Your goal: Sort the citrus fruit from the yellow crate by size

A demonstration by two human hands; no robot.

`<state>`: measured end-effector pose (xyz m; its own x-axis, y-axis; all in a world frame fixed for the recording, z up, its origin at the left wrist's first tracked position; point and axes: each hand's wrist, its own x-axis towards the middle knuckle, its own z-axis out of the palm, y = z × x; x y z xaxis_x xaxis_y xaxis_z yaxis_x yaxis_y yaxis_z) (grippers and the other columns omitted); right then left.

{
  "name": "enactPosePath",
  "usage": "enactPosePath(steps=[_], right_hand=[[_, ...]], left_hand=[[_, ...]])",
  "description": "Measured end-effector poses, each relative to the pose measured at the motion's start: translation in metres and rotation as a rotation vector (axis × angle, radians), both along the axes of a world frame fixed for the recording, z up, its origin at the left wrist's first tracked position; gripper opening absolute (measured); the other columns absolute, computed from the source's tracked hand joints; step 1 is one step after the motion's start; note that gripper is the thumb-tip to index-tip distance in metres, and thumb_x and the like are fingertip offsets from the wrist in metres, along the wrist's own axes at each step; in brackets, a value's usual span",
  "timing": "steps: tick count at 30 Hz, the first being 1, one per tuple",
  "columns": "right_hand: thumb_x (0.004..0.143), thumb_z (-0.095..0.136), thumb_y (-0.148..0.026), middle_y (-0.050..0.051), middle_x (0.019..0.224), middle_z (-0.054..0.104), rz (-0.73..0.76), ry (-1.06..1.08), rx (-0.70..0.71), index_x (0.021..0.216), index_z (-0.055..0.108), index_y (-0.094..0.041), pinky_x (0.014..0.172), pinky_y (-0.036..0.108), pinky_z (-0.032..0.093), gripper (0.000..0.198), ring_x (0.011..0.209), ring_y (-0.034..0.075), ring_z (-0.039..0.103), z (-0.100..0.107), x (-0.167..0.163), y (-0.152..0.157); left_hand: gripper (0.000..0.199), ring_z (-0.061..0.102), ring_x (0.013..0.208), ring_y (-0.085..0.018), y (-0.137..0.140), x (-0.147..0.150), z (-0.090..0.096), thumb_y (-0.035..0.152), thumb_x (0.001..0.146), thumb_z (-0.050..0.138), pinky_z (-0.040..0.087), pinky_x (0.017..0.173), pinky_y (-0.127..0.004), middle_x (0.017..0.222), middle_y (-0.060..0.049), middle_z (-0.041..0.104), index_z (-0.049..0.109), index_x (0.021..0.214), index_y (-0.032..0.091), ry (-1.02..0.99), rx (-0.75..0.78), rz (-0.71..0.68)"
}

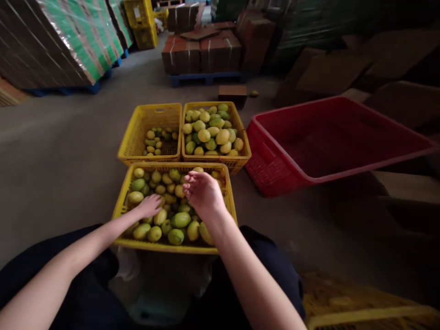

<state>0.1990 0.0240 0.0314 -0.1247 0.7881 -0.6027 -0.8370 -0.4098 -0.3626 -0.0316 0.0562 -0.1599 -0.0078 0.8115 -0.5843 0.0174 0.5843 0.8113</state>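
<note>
A yellow plastic crate (174, 250) stands between my knees, filled with yellow and green lemons (180, 220). My left hand (151, 205) lies low over the fruit on the crate's left side. Its fingers stretch onto the lemons, and their tips are partly hidden among them. Above the crate's right half hovers my right hand (205, 193), palm turned to the left, fingers loosely bent and apart. No lemon shows in it.
Behind stand a sparsely filled yellow crate (150, 108) and a fuller lemon crate (246, 156). On the right a red crate (278, 178) sits tilted near cardboard. A small carton (233, 95), boxes on a blue pallet (208, 78) and wrapped stacks (82, 41) are farther back.
</note>
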Motion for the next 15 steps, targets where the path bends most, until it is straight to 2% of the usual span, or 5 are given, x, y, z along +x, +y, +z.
enactPosePath(steps=[2,5,8,11,15], right_hand=[[0.077,0.048,-0.011,0.000,0.052,0.061,0.000,-0.024,0.029,0.070,0.055,-0.018,0.045,0.019,0.041,0.012,0.045,0.011,0.053,0.001,0.003,-0.001],[0.077,0.046,-0.010,0.000,0.054,0.060,-0.032,-0.048,0.045,0.073,0.055,-0.018,0.046,0.019,0.042,0.013,0.046,0.011,0.053,0.002,0.009,-0.005],[0.077,0.045,-0.010,0.000,0.055,0.059,-0.069,-0.095,0.050,0.074,0.055,-0.019,0.046,0.020,0.042,0.014,0.048,0.012,0.052,0.001,0.011,-0.007],[0.078,0.043,-0.008,0.000,0.055,0.059,-0.068,-0.130,0.033,0.074,0.054,-0.019,0.047,0.021,0.043,0.016,0.048,0.012,0.051,0.000,0.011,-0.007],[0.079,0.042,-0.006,0.000,0.057,0.059,-0.050,-0.150,0.037,0.074,0.054,-0.020,0.048,0.022,0.043,0.019,0.049,0.012,0.050,-0.004,0.012,-0.008]], left_hand=[[0.023,0.045,0.136,-0.017,-0.033,-0.021,-0.010,0.003,0.080,0.053,0.046,0.102,-0.023,0.104,-0.007,0.066,0.057,0.074,0.024,-0.046,-0.057,0.080],[0.015,0.054,0.127,-0.020,-0.052,-0.038,-0.014,0.012,0.085,0.053,0.050,0.097,-0.025,0.097,-0.007,0.064,0.055,0.076,0.023,-0.108,-0.076,0.173],[0.007,0.061,0.120,-0.024,-0.049,-0.039,-0.013,0.022,0.084,0.059,0.052,0.093,-0.029,0.096,-0.008,0.063,0.056,0.078,0.022,-0.085,-0.101,0.203],[0.009,0.064,0.114,-0.026,-0.041,-0.033,-0.011,0.028,0.083,0.061,0.055,0.087,-0.031,0.091,-0.007,0.061,0.056,0.079,0.022,-0.060,-0.124,0.223],[0.011,0.069,0.106,-0.027,-0.039,-0.024,-0.007,0.033,0.084,0.059,0.056,0.084,-0.035,0.093,-0.008,0.062,0.054,0.081,0.023,-0.099,-0.150,0.333]])
